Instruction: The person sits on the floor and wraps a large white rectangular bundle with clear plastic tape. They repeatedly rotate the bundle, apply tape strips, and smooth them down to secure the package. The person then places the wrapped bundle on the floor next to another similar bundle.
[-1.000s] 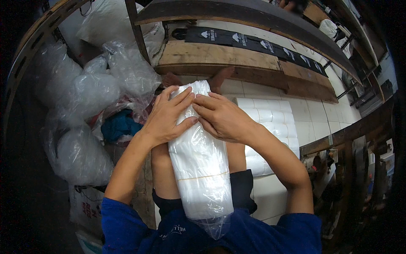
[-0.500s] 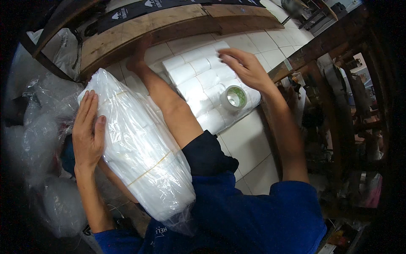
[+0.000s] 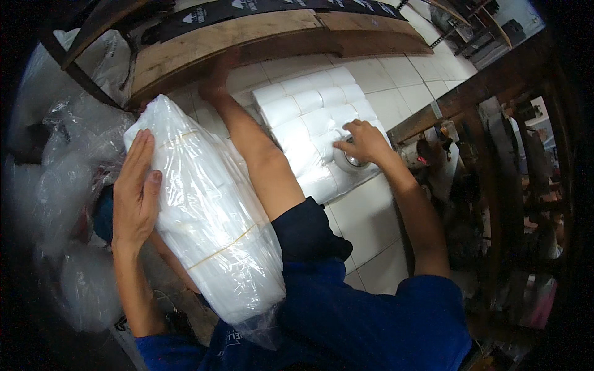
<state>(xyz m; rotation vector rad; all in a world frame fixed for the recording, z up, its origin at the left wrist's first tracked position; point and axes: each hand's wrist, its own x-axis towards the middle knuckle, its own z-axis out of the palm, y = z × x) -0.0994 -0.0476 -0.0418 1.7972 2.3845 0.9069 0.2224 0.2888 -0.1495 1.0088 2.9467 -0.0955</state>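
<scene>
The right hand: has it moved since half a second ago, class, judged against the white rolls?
Yes: against the white rolls, the right hand moved from near their far end toward their near end, to the tape roll.

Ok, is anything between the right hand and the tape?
Nothing visible: the right hand is right over the tape, partly hiding it, though contact is hard to confirm. The tape rests on the white rolls.

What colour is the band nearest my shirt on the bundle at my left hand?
The band looks yellowish tan, best seen in the head view.
</scene>
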